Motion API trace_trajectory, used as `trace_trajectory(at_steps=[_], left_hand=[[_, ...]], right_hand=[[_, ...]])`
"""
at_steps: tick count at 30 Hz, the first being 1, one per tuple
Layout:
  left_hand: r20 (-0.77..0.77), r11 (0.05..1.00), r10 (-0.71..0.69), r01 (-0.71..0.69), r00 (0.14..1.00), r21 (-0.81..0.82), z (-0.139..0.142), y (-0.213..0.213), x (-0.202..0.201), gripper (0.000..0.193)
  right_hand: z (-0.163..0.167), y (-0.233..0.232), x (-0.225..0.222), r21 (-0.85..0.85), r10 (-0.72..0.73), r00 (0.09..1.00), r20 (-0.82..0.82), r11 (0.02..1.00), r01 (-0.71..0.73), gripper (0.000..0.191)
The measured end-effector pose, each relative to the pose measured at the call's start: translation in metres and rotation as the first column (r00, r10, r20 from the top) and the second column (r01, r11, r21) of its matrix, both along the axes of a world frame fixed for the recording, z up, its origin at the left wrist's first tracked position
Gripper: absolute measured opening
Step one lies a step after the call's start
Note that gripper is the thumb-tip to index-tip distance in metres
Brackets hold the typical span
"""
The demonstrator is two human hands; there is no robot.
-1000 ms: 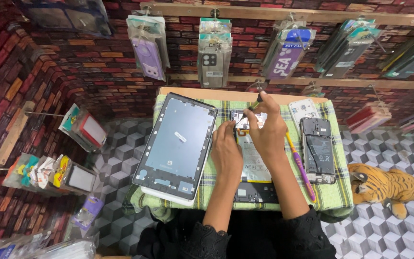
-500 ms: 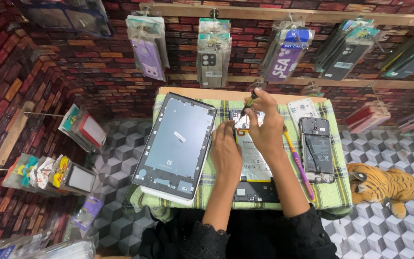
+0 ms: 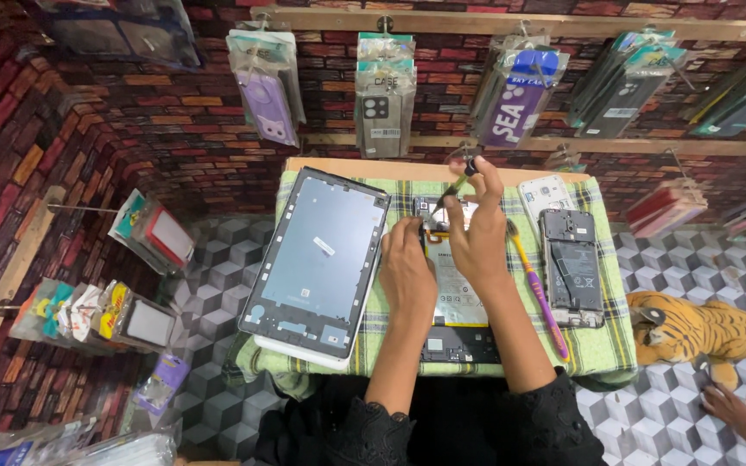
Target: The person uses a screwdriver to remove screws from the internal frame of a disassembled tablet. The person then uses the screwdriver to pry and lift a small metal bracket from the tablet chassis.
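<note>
We are looking down at a red brick-patterned wall running along the far side and left, wooden rails stretching across it, a grey cube-patterned floor lying below, even light falling over the small table.

One head-worn camera, looking steeply down

It sat above the person and faced down and forward over the counter, near enough that the hands filled the middle, while the brick wall and tiled floor ringed the wide frame.
</note>
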State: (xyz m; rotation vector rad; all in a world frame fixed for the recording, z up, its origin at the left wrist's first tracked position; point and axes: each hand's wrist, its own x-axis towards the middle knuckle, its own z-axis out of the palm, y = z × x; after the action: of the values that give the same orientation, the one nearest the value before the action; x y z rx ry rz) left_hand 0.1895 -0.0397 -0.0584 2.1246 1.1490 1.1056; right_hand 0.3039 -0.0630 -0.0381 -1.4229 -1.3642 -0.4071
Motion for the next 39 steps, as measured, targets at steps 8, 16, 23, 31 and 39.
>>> trace_trajectory(at_steps=[8,16,23,31,39], left_hand=[[-0.008,1.000,-0.008,0.008,1.000,-0.023,0.001,0.000,-0.001,0.053],[-0.001,1.000,-0.004,0.004,1.000,-0.021,0.004,-0.001,-0.002,0.054],[-0.017,0.998,-0.008,0.007,1.000,-0.063,0.001,0.001,-0.001,0.051],[-0.011,1.000,0.000,0.000,1.000,-0.022,-0.001,0.001,0.001,0.049],[-0.020,0.999,-0.011,0.009,1.000,-0.052,0.002,0.000,-0.001,0.054]], right_hand=[[0.002,0.000,-0.002,0.048,-0.095,0.993,0.072,0.995,0.092,0.066],[0.009,0.002,-0.002,0.015,-0.079,0.992,0.099,0.997,0.078,0.066],[0.005,0.006,-0.002,-0.032,-0.135,0.991,0.024,0.990,0.136,0.075],[0.006,0.000,-0.003,-0.019,0.097,0.985,-0.145,0.995,-0.101,0.079],[0.005,-0.008,0.000,0.091,0.094,0.980,-0.177,0.993,-0.079,0.081]])
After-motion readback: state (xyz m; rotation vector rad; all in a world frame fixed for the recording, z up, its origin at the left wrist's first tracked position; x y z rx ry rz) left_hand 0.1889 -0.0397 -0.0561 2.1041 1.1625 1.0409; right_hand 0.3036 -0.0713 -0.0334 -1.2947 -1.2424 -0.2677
